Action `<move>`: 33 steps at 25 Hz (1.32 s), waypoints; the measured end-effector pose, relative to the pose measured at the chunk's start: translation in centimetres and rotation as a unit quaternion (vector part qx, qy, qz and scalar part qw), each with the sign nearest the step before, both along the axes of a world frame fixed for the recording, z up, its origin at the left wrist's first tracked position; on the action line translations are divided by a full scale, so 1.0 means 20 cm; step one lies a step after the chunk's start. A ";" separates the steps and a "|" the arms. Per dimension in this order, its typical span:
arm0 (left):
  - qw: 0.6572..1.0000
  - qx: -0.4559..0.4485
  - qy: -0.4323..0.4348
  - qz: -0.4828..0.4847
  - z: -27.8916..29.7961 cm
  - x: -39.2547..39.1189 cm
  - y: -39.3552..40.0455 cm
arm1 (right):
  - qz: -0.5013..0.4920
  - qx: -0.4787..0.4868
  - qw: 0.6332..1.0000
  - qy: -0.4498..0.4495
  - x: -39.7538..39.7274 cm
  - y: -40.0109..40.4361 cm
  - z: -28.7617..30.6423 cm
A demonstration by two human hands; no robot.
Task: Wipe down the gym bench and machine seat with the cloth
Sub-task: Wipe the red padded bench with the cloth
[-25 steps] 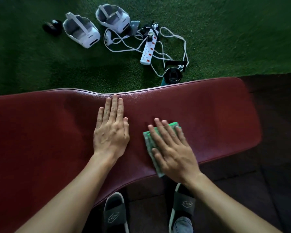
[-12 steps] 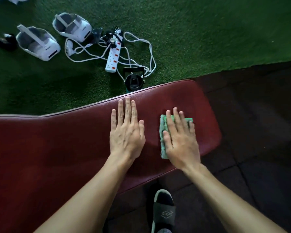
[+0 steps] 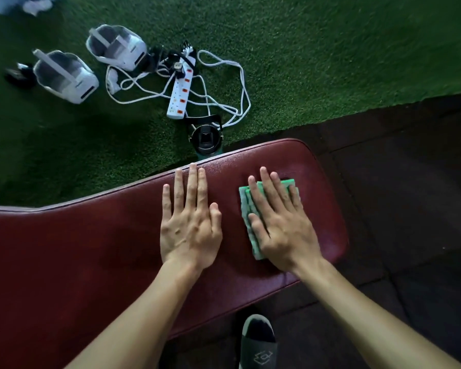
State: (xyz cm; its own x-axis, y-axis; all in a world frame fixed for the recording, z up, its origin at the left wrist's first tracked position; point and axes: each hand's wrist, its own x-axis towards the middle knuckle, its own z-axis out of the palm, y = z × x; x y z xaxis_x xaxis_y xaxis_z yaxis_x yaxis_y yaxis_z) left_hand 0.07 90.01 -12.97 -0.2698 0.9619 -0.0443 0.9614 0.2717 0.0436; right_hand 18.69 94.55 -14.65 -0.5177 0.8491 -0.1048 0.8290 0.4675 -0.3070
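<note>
A dark red padded gym bench (image 3: 91,249) runs from the left edge to a rounded end at the right. A folded green cloth (image 3: 246,217) lies flat on the pad near that end. My right hand (image 3: 280,222) presses flat on the cloth, fingers spread and covering most of it. My left hand (image 3: 190,222) rests flat and open on the bare pad just left of the cloth, holding nothing. No machine seat is in view.
Beyond the bench, on green turf (image 3: 330,49), lie two white headsets (image 3: 64,75) (image 3: 117,46), a white power strip (image 3: 180,91) with tangled cables, and a dark bottle (image 3: 206,138) touching the bench's far edge. Dark floor mats (image 3: 410,182) lie right. My slippered foot (image 3: 258,342) stands below the bench.
My right hand has slid the cloth rightward along the pad toward the bench's rounded end. My left hand has followed along the pad. The view has shifted right.
</note>
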 end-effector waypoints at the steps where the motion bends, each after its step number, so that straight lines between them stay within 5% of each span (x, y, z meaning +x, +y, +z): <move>1: 1.000 -0.004 0.002 0.003 0.00 0.00 0.00 | 0.005 0.000 1.000 -0.006 0.06 0.02 -0.02; 7: 1.000 -0.020 0.018 0.006 -0.01 0.00 0.01 | -0.231 0.000 0.973 -0.012 0.09 0.24 -0.05; 13: 1.000 -0.019 0.021 0.009 -0.01 0.01 0.01 | 0.060 -0.005 0.998 -0.013 0.13 0.08 -0.03; 18: 1.000 -0.007 0.013 0.009 -0.02 0.00 0.01 | -0.188 -0.007 0.982 -0.010 0.08 0.24 -0.06; 24: 1.000 0.009 -0.016 -0.003 -0.04 -0.02 0.00 | 0.011 -0.005 1.000 -0.011 -0.01 0.00 -0.02; 29: 0.997 0.023 -0.054 -0.044 -0.04 -0.08 -0.09 | -0.214 -0.037 0.975 -0.038 0.15 0.02 -0.03; 33: 0.997 0.028 -0.059 -0.032 -0.03 -0.14 -0.28 | -0.117 -0.008 0.993 0.008 -0.20 -0.12 0.02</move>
